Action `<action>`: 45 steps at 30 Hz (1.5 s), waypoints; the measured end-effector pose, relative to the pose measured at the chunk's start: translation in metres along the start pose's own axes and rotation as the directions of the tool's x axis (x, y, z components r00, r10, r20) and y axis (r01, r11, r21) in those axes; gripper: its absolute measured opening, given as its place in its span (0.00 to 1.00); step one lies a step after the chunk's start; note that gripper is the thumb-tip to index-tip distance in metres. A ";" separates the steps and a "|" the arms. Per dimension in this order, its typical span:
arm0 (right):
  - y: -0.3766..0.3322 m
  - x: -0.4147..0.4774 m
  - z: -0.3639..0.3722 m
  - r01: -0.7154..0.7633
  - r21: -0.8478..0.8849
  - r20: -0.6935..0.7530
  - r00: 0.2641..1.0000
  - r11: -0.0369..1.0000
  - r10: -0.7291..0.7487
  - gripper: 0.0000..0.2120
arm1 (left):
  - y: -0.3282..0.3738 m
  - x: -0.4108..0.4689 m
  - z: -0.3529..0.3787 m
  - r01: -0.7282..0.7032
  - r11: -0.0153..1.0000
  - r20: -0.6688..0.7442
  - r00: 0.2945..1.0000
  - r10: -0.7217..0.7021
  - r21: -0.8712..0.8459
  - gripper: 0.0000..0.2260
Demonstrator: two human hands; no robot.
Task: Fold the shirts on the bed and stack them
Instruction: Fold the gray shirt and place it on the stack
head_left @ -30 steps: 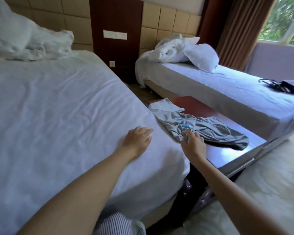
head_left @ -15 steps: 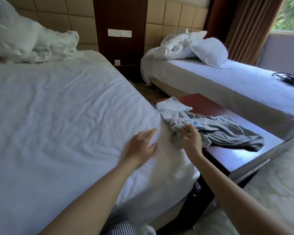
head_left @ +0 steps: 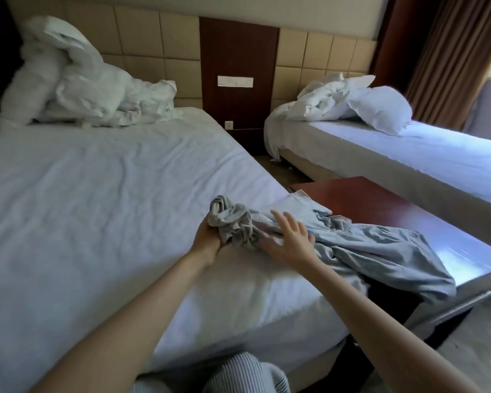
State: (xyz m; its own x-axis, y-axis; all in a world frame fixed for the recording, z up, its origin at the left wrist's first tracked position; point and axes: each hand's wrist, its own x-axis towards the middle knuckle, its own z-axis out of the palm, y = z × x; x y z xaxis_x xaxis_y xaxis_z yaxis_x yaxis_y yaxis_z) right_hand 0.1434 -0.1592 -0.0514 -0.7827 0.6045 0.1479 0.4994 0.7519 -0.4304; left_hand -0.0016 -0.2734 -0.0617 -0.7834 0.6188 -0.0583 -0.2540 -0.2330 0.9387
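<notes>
A crumpled light grey-blue shirt (head_left: 366,248) lies stretched from the right edge of the near bed (head_left: 82,208) across onto the dark red bedside table (head_left: 380,202). My left hand (head_left: 207,236) is shut on a bunched end of the shirt, lifted a little over the white sheet. My right hand (head_left: 289,239) rests with fingers spread flat on the shirt just right of that bunch, at the bed's edge. The shirt's far end hangs over the table's front corner.
A rumpled white duvet (head_left: 91,89) is heaped at the head of the near bed. A second bed (head_left: 408,160) with duvet and pillow (head_left: 383,109) stands to the right, beyond the table. Brown curtains (head_left: 451,58) hang at far right. My striped clothing (head_left: 238,373) shows at the bottom.
The shirt has been dragged left from the table onto the bed. My left hand, flat on the sheet before, now grips its bunched end; my right hand let go and spread flat on it.
</notes>
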 end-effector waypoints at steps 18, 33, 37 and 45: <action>-0.208 0.036 0.050 0.295 0.645 0.018 0.916 0.705 -0.401 0.07 | 0.150 -0.063 -0.228 -0.113 0.926 0.367 0.930 -0.029 0.359 0.09; -0.261 0.049 0.029 0.454 0.303 0.107 0.858 0.838 -0.503 0.14 | 0.163 -0.080 -0.200 0.009 0.843 0.110 0.991 -0.081 0.538 0.12; -0.242 0.050 0.009 0.423 0.304 0.029 0.891 0.854 -0.453 0.19 | 0.159 -0.081 -0.184 -0.114 0.702 0.258 0.961 -0.103 0.703 0.13; -0.207 0.043 -0.008 0.484 0.334 -0.034 0.864 0.809 -0.503 0.08 | 0.198 -0.077 -0.187 -0.175 0.577 0.115 0.984 0.139 0.798 0.09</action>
State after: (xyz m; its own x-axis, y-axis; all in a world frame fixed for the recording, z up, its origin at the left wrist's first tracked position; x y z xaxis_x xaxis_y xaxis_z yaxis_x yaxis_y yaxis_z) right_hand 0.0093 -0.2861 0.0511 -0.9145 0.1528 0.3746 -0.0993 0.8129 -0.5739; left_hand -0.0981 -0.5074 0.0647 -0.7403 0.6628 0.1124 0.4432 0.3554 0.8230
